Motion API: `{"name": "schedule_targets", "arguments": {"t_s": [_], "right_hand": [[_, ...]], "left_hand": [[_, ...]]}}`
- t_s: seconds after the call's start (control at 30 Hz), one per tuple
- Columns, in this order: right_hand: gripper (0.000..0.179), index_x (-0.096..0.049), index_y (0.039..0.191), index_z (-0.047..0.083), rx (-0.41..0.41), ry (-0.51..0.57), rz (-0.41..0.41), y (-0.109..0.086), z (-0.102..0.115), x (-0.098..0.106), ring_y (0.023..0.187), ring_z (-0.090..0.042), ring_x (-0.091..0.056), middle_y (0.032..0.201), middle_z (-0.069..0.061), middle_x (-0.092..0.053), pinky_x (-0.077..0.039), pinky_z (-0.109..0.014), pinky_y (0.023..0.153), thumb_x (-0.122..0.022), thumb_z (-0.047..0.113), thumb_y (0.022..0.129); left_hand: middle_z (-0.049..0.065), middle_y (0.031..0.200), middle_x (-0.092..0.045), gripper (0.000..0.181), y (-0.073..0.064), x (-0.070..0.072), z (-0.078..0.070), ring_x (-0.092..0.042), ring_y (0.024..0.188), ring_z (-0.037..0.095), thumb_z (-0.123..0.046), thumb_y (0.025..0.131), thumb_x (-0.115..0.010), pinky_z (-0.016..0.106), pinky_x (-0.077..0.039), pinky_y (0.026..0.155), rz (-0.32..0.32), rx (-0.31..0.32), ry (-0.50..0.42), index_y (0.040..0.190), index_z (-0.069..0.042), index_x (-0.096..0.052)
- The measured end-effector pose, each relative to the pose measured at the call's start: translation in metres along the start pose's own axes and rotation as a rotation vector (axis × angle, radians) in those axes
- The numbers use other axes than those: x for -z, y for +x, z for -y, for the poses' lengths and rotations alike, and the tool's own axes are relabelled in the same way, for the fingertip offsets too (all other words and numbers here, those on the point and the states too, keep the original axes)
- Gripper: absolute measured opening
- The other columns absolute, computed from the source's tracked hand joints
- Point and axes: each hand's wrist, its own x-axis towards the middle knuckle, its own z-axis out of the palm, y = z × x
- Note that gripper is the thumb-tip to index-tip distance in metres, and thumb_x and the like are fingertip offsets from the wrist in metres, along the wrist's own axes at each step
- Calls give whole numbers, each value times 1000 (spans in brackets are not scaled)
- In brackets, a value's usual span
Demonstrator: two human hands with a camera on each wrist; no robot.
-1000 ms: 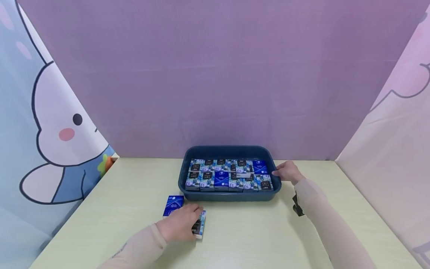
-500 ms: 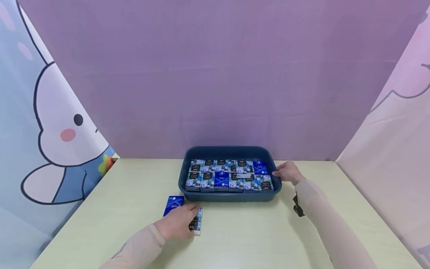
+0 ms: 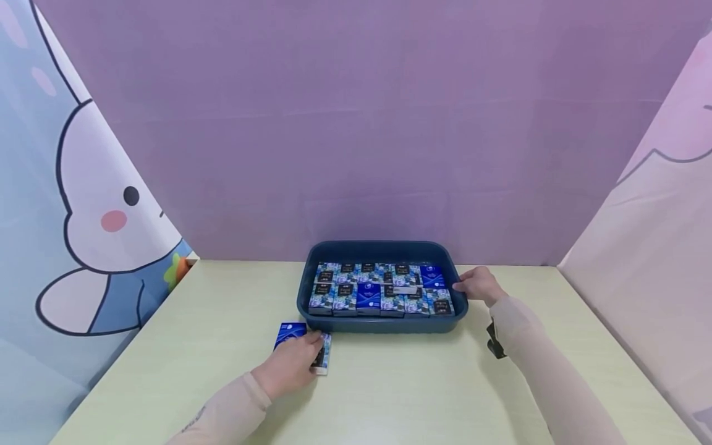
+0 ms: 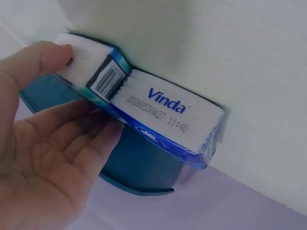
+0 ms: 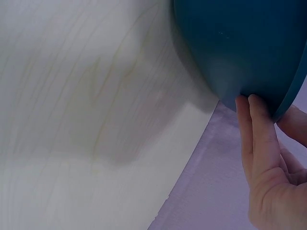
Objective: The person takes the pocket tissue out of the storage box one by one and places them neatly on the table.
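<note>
My left hand (image 3: 286,369) grips a floral pocket tissue pack (image 3: 322,360) on the table just in front of the tub's left end. In the left wrist view, the thumb lies on that pack's white end and the fingers are on its printed face. A blue Vinda tissue pack (image 4: 168,112) sits right beside it, side to side; in the head view the hand partly covers this blue pack (image 3: 290,330). My right hand (image 3: 479,285) pinches the right rim of a dark blue plastic tub (image 3: 384,326), fingers outside (image 5: 261,129) and thumb over the edge.
Inside the tub stand two rows of tissue packs, mostly floral (image 3: 321,298) with a couple of blue ones (image 3: 368,298). A small white-edged pack face (image 3: 405,289) lies across the rows. A purple cloth backdrop (image 3: 378,136) rises behind the pale table (image 3: 417,389).
My left hand has slid the floral pack away from me and slightly left, up along the blue pack. The right hand stays at the tub's rim.
</note>
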Motion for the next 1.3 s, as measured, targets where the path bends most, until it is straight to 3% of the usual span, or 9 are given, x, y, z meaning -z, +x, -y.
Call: {"name": "schedule_targets", "arguments": {"t_s": [0.47,1.3], "right_hand": [[42,-46,123,-17,14,4,4,-1,0,-1,104,-36,-60,123,-34,-50,-50,-41,88,-56,6,89],[44,-44,124,-17,10,-4,7,-1,1,1,107,-38,-57,125,-34,-48,-49,-43,89,-56,7,90]], "left_hand": [[16,118,-60,46,1,-1,3,-63,98,30,-14,74,-73,38,-54,80,-23,16,4,115,3,-61],[17,118,-60,48,0,-1,10,-62,101,32,-19,73,-76,39,-52,84,-41,24,-21,113,3,-61]]}}
